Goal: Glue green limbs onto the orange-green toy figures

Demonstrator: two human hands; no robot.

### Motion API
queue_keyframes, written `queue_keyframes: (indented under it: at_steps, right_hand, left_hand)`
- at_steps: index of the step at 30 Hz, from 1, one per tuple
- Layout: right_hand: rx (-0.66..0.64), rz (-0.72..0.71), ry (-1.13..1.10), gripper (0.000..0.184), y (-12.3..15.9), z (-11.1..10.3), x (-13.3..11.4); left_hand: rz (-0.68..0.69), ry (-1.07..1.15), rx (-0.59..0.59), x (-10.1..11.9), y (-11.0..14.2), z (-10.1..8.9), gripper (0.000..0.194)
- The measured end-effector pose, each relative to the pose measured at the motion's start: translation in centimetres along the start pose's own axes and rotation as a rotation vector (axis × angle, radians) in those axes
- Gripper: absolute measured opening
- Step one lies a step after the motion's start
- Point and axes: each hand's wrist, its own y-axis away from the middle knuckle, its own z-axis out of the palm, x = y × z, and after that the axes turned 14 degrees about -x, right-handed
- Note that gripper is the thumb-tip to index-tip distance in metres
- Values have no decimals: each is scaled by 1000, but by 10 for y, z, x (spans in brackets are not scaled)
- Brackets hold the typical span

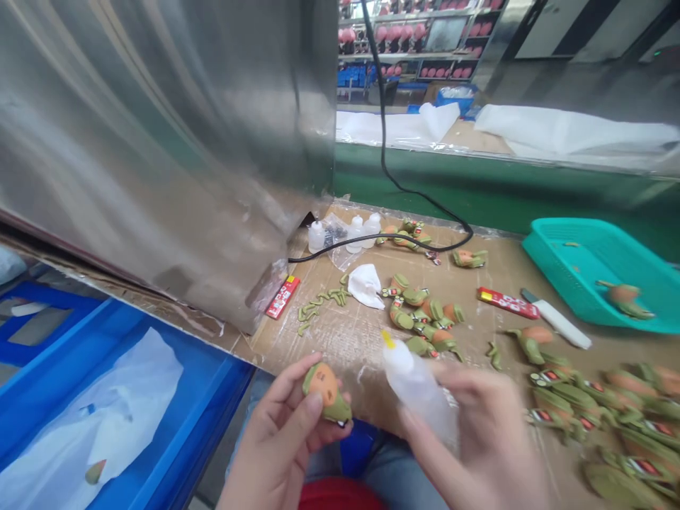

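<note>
Left hand point(279, 443) half closed, thumb and fingers pinching a moulded toy figure point(325, 389), olive green with an orange dome, held over the person's lap point(390, 478). Right hand point(481, 443) blurred, fingers partly curled around a translucent squeeze bottle point(417, 393) with a yellow tip point(387, 340); exact finger placement hard to tell.

Head view. Figure's long axis runs on a diagonal: orange end up and left, olive end with dark markings down and right. Bottle slants much the same way, tip up and left, near the figure but not touching it. Judged from the grip, a firm pinch on the olive body, clear of the orange dome, with both hands kept close together, suits work this small.

Beyond the hands, a cardboard-covered bench point(345, 354) carries loose green-and-orange figures point(425, 315) and a larger heap of them point(600, 404) at right. Also on it: small white bottles point(355, 232), a crumpled white cloth point(365, 287), thin green pieces point(321, 301), two red packets point(282, 296) point(507, 303), and a black cable point(382, 239). Teal basket point(576, 244) at far right, one figure inside. Blue crate point(212, 397) at lower left, lined with white plastic.
</note>
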Motion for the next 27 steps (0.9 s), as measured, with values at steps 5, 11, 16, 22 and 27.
queue_keyframes:
  at_steps: [5,11,16,22,27]
  right_hand:
    - [-105,-2,132,34,-35,26,25]
    - [90,16,447,22,-17,-24,46]
    - [147,218,804,19,-21,-80,82]
    - [67,244,945,32,-28,-82,95]
    - [-40,49,670,26,-8,-65,50]
  left_hand:
    - [-22,-57,14,-3,-2,2,37]
    - [-34,-77,28,1,-5,-2,37]
    - [-58,-77,34,-4,-7,1,38]
    - [-95,-94,-36,-10,-5,2,38]
    - [-123,-66,-82,-8,-1,7,33]
